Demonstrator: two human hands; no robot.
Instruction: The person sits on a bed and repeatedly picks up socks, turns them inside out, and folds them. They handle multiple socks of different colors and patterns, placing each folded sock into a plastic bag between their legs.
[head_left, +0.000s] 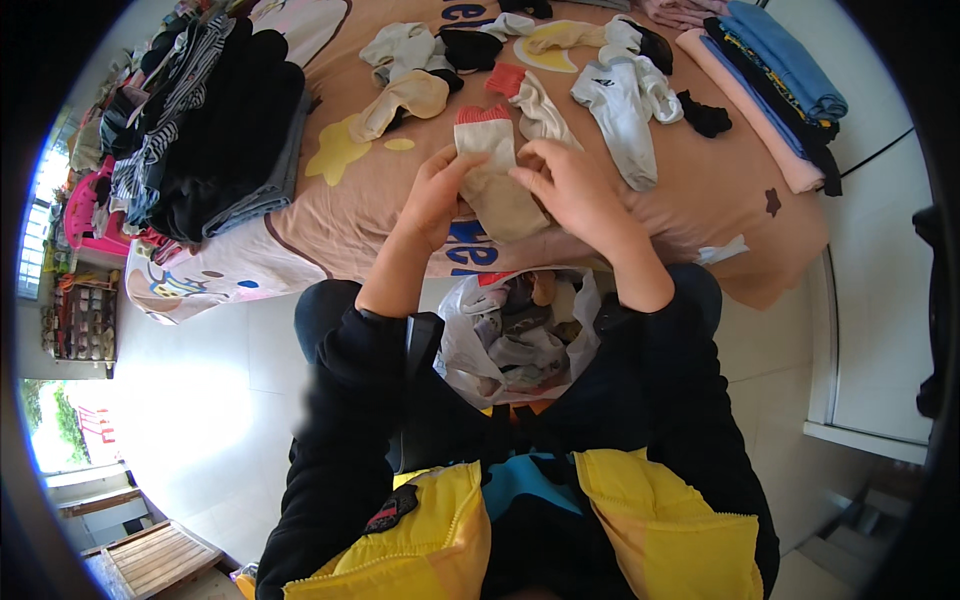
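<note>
A cream sock with a red cuff (491, 180) lies on the bed edge between my hands, its toe end pointing toward me. My left hand (439, 191) grips its left side, thumb on top of the fabric. At its right edge is my right hand (577, 191), thumb and forefinger apart, the thumb tip at the cloth. Just behind lies another cream sock with a red cuff (536, 105), its lower end partly hidden by my right hand. White socks (622, 112) lie to the right, and a beige sock (405, 101) to the left.
A white plastic bag (457, 360) of socks stands between my knees. Dark folded clothes (232, 135) are piled on the bed's left, rolled garments (787, 75) on its right. More socks (397, 49) lie farther back. A white cabinet (885, 285) stands at right.
</note>
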